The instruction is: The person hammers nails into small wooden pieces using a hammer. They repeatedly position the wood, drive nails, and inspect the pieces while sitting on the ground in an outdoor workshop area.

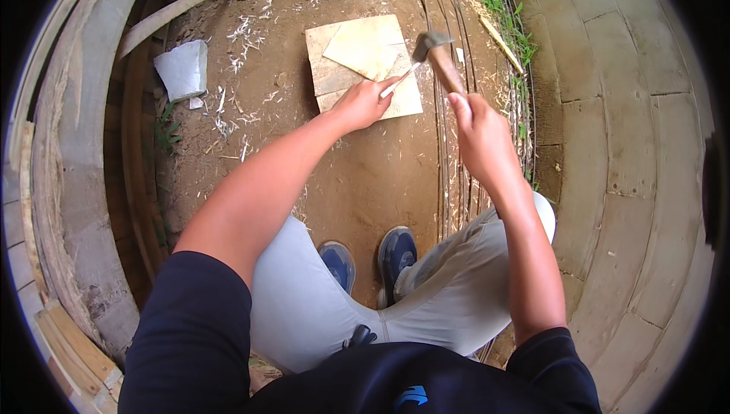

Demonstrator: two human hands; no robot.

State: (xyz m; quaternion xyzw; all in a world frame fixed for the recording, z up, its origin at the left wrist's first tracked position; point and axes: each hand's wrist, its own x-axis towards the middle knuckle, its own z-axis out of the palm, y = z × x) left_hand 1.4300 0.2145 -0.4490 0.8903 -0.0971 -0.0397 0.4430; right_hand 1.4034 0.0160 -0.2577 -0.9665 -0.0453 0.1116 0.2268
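My right hand (484,136) is wrapped round the wooden handle of a hammer (446,70), raised at the right of a square wooden board (328,76). Its dark metal head is close to the upper tip of a thin, pale stick-like piece (399,82). That piece is pinched in my left hand (360,105) and slants up to the right over the board; whether the hammer touches it I cannot tell. Lying on the board is a paler, angular flat piece of wood (366,45), partly beyond my left fingers.
Brown dirt ground is strewn with wood shavings (243,38). A whitish broken slab (182,69) lies at the left near wooden planks (87,148). Long dark rods (442,136) run along the right, beside a block wall (631,140) with grass at its foot.
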